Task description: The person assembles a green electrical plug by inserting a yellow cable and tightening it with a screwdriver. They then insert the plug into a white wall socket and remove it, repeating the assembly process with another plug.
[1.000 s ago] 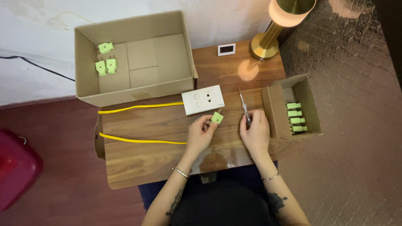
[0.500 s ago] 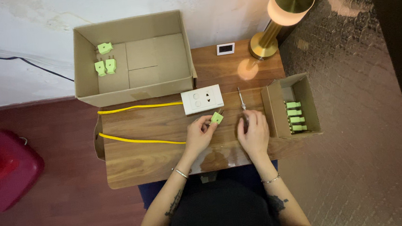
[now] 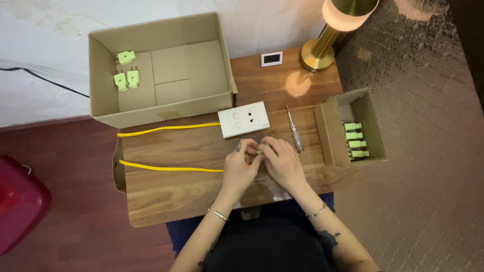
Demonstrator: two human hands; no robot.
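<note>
My left hand (image 3: 244,166) and my right hand (image 3: 281,161) meet at the middle of the wooden table (image 3: 177,196). Their fingertips close together on a small green plug (image 3: 259,151), which they mostly hide. A yellow cable (image 3: 170,168) runs from the left across the table and ends under my left hand. A screwdriver (image 3: 294,131) lies on the table just right of my right hand, untouched. A white socket plate (image 3: 243,119) sits just beyond the hands, with a second yellow cable (image 3: 166,128) leading to it.
A large open cardboard box (image 3: 162,105) at the back left holds three green plugs (image 3: 125,75). A small box (image 3: 329,129) at the right holds several green plugs (image 3: 355,140). A brass lamp (image 3: 333,19), a small white device (image 3: 271,59) and a red container (image 3: 3,204) on the floor are nearby.
My right hand has moved left, away from the screwdriver, and joined my left hand on the green plug. The plug is now mostly covered by both hands.
</note>
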